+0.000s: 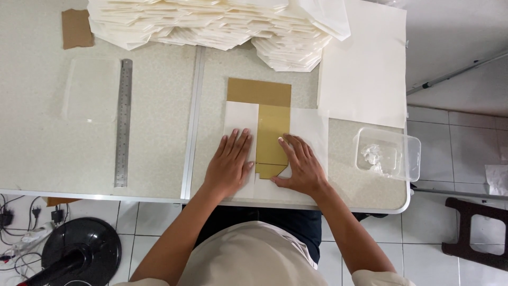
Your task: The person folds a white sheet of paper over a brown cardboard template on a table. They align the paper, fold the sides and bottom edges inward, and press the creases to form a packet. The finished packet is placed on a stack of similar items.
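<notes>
A gold card piece (270, 127) lies on a white sheet (309, 130) at the table's front middle. White flaps cover part of the gold card on its left and right. My left hand (229, 164) lies flat, fingers spread, on the left white flap (241, 116) beside the gold strip. With its fingers spread, my right hand (300, 164) presses flat on the right white flap, and its thumb touches the gold card's lower corner. Neither hand grips anything.
A steel ruler (123, 122) and a clear plastic sheet (91, 90) lie at the left. Stacks of folded white paper (211, 24) fill the back. A large white sheet (365, 69) and a clear plastic tub (389, 153) sit at the right. A brown card scrap (76, 27) is back left.
</notes>
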